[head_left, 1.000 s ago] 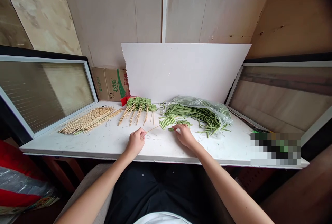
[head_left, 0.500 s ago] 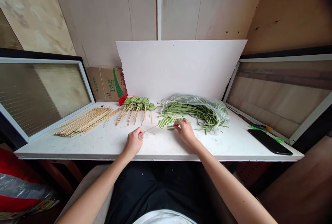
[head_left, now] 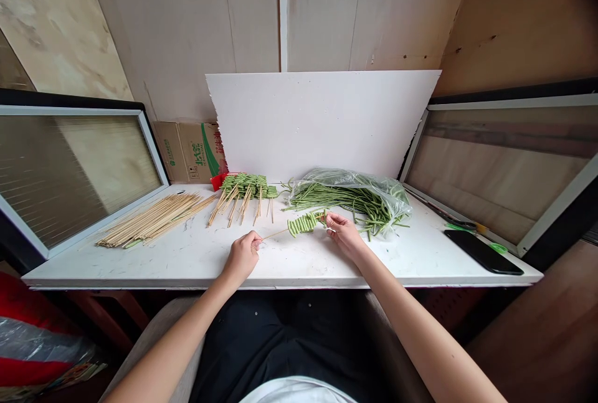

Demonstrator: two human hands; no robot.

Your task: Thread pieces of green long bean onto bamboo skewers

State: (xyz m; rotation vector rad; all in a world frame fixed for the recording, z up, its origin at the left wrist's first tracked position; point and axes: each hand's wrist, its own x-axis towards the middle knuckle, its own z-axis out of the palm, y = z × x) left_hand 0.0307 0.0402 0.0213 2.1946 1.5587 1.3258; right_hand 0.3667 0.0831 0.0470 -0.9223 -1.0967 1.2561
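My left hand is closed on the bare end of a bamboo skewer that carries a row of folded green bean pieces. At the skewer's far tip, my right hand pinches a green bean piece. Both hands hover just above the white table. Behind the right hand lies a clear plastic bag of long green beans.
A pile of bare bamboo skewers lies at the left. Several finished bean skewers lie at the back centre by a cardboard box. A black phone rests at the right. A white board stands behind.
My right hand lifted off the table from the loose bean pieces and rose to the skewer's tip with a bean piece. The left hand kept its hold.
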